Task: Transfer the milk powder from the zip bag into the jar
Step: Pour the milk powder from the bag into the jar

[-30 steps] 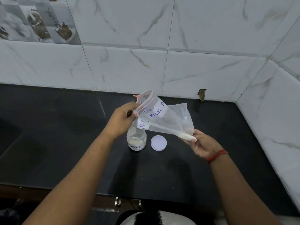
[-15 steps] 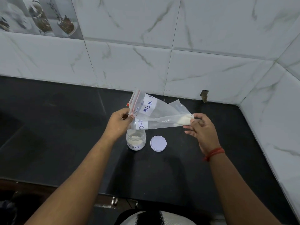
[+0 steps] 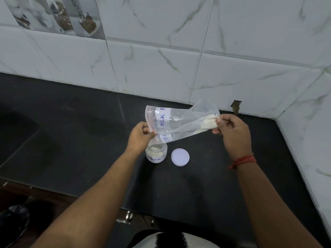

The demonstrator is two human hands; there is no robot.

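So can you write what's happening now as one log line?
left hand: pinches bag mouth over jar | right hand: lifts powder corner | lid: off, beside jar

Left hand [image 3: 141, 135]: pinches the red-striped zip edge of the clear plastic zip bag [image 3: 179, 122], just above the jar.
Right hand [image 3: 231, 129]: pinches the bag's far-right corner, raised higher, where white milk powder [image 3: 208, 120] gathers.
Small clear glass jar [image 3: 156, 154]: upright, open, some powder inside, on the black stone counter [image 3: 71, 140].
Round white lid [image 3: 180, 157]: flat, just right of the jar.
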